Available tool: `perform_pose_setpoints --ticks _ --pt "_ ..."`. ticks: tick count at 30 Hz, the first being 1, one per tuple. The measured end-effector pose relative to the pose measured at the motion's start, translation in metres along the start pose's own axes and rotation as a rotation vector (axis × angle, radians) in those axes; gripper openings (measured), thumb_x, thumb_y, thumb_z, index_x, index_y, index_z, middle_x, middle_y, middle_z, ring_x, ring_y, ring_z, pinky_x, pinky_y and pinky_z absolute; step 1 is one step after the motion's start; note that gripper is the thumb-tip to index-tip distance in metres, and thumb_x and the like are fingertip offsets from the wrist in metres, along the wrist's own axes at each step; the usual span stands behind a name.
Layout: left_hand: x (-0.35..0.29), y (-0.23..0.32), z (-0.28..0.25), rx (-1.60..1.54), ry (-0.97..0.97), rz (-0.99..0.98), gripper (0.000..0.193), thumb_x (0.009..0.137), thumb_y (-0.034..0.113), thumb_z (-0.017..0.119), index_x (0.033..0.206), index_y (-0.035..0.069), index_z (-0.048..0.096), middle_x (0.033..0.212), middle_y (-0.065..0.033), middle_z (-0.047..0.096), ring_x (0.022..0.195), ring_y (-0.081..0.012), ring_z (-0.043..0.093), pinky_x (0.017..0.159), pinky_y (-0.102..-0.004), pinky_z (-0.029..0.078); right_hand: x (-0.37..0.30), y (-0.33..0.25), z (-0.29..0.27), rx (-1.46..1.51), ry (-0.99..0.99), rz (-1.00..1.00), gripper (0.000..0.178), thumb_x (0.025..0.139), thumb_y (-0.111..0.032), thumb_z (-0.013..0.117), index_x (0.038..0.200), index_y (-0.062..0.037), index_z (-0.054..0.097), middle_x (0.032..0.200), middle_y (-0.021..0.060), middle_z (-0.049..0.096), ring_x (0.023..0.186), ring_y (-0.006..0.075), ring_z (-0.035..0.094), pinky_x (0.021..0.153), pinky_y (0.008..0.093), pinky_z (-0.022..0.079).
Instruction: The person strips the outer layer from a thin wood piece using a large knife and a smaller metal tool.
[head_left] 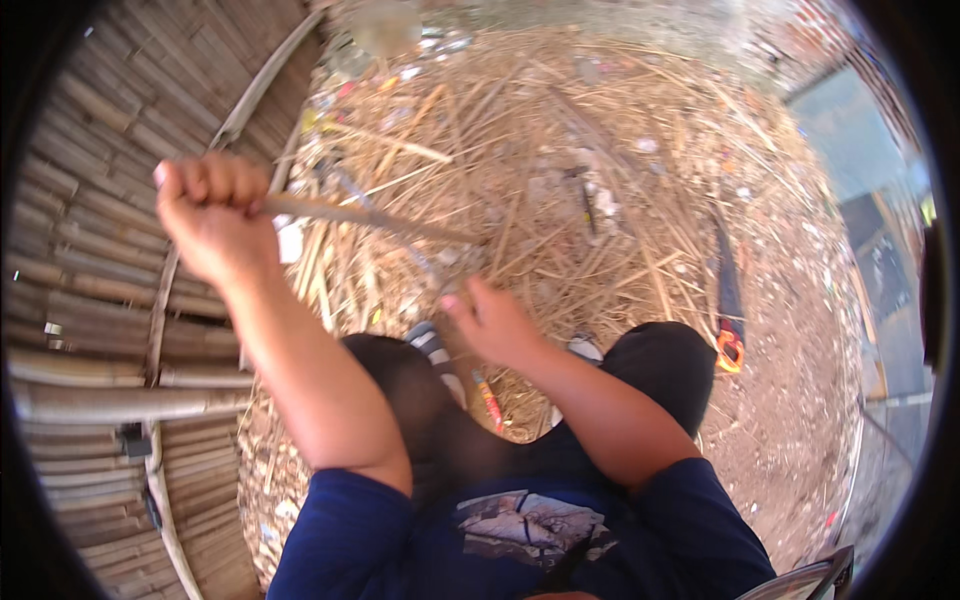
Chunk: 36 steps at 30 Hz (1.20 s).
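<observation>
Holding | left hand (218,212): grip clamped on wooden strip (365,216) | right hand (495,322): near strip's far end, cannot tell grip

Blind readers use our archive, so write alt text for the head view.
A person's left hand grips a wooden stick; the right hand is near its far end, too blurred to tell whether it holds anything. Dry strips litter the ground, an orange-handled saw lies at right, and a slatted wall stands at left.

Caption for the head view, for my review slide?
Left grip holding a stick above scattered straw-like litter, with an orange-handled saw lying at right.
</observation>
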<state>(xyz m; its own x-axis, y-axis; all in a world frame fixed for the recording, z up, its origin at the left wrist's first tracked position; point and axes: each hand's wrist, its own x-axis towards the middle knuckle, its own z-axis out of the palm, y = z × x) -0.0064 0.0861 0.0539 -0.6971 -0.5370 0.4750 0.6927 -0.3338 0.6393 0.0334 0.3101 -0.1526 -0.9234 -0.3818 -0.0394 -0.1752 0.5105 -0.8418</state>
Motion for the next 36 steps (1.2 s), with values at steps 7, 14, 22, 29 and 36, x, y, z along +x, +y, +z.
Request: perform_pose_setpoints --ticks 7,14,22,29,36 --pt "0.003 -0.001 -0.007 -0.028 0.020 -0.016 0.039 0.102 0.034 0.050 0.072 0.014 0.034 0.059 0.0013 0.023 0.053 -0.0121 0.018 0.051 -0.0304 0.019 -0.004 -0.001 -0.026 -0.064 0.035 -0.145 0.048 0.091 -0.045 0.065 0.104 0.0002 0.056 0.076 0.0228 0.064 0.075 0.0430 0.066 0.069 0.0505 0.051" --pt "-0.007 -0.003 0.010 -0.017 0.070 -0.006 0.038 0.104 0.030 0.048 0.074 0.012 0.035 0.063 0.0003 0.024 0.056 -0.0128 0.018 0.053 -0.0298 0.020 -0.010 0.000 -0.035 -0.043 0.036 -0.107 0.046 0.093 -0.045 0.063 0.105 -0.0015 0.057 0.078 0.0236 0.064 0.076 0.0446 0.064 0.069 0.0518 0.050" --pt "-0.014 -0.004 0.022 0.036 0.107 -0.002 0.039 0.104 0.031 0.047 0.073 0.014 0.032 0.062 0.0008 0.023 0.054 -0.0123 0.017 0.050 -0.0300 0.018 -0.022 -0.003 -0.033 0.016 0.097 -0.061 0.050 0.095 -0.049 0.058 0.115 -0.0029 0.058 0.078 0.0236 0.065 0.077 0.0449 0.065 0.071 0.0514 0.051" --pt "-0.016 -0.005 0.027 0.008 0.088 -0.008 0.038 0.103 0.031 0.048 0.073 0.014 0.033 0.062 0.0010 0.023 0.053 -0.0117 0.018 0.050 -0.0297 0.018 -0.021 0.002 -0.032 -0.017 0.124 -0.160 0.052 0.098 -0.048 0.055 0.117 0.0005 0.058 0.085 0.0249 0.066 0.080 0.0451 0.065 0.073 0.0515 0.051" --pt "-0.016 -0.008 0.025 0.000 0.083 0.001 0.039 0.102 0.034 0.050 0.073 0.014 0.033 0.061 0.0011 0.023 0.053 -0.0115 0.018 0.049 -0.0295 0.017 -0.005 0.007 -0.028 0.248 0.008 0.011 0.050 0.097 -0.047 0.057 0.121 -0.0033 0.062 0.078 0.0208 0.064 0.074 0.0335 0.067 0.068 0.0428 0.050"
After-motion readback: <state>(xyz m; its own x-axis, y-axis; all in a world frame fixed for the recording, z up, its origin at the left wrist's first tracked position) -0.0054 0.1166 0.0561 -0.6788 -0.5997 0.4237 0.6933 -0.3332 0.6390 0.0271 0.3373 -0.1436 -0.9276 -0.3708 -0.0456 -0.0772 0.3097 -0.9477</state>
